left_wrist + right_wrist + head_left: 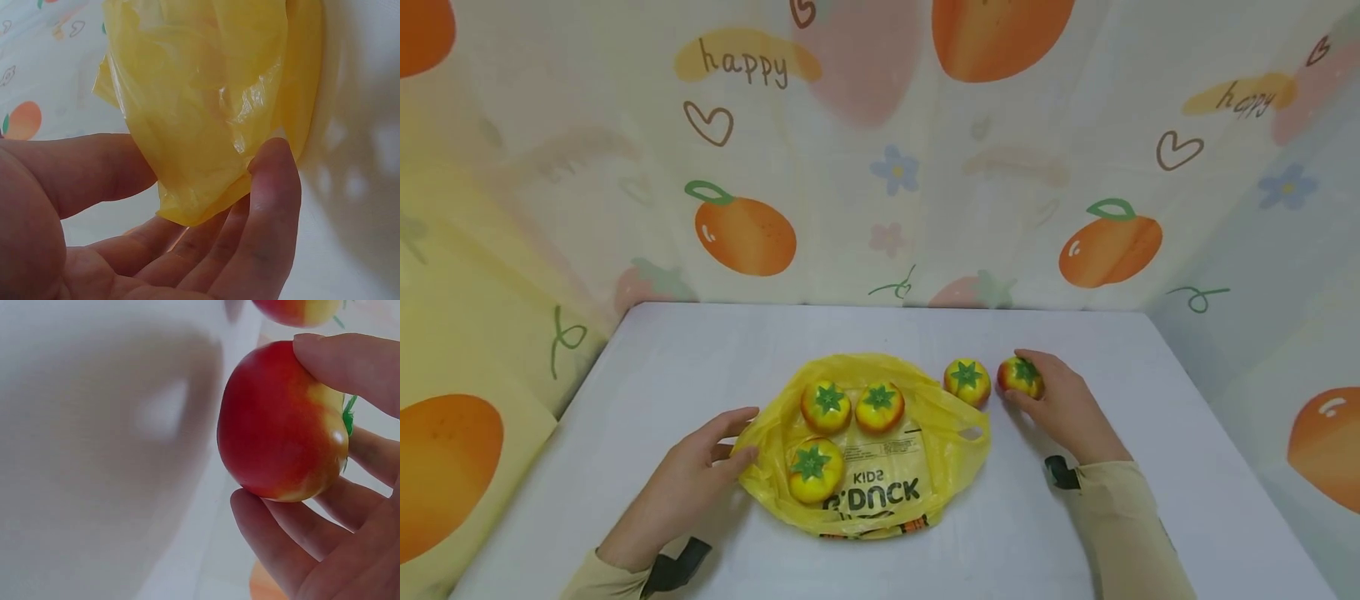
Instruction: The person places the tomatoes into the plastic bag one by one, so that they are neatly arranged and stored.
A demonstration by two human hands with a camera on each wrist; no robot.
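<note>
A yellow plastic bag (951,467) lies spread on the table with its mouth facing up. Inside it, three artificial tomatoes (816,471), yellow with green star-shaped tops, can be seen. At the bag's left rim my left hand (700,467) holds the edge; the left wrist view has the thin plastic (200,125) between thumb and fingers. My right hand (1063,408) grips another tomato (281,425), red shading to yellow, between thumb and fingertips. Just left of it, beside the bag's right edge, sits one more tomato (967,382).
The white table (1037,542) ends at a fruit-patterned cloth (895,233) hanging behind and along both sides. Dark straps (677,567) are at both wrists, by the beige sleeves (1138,517).
</note>
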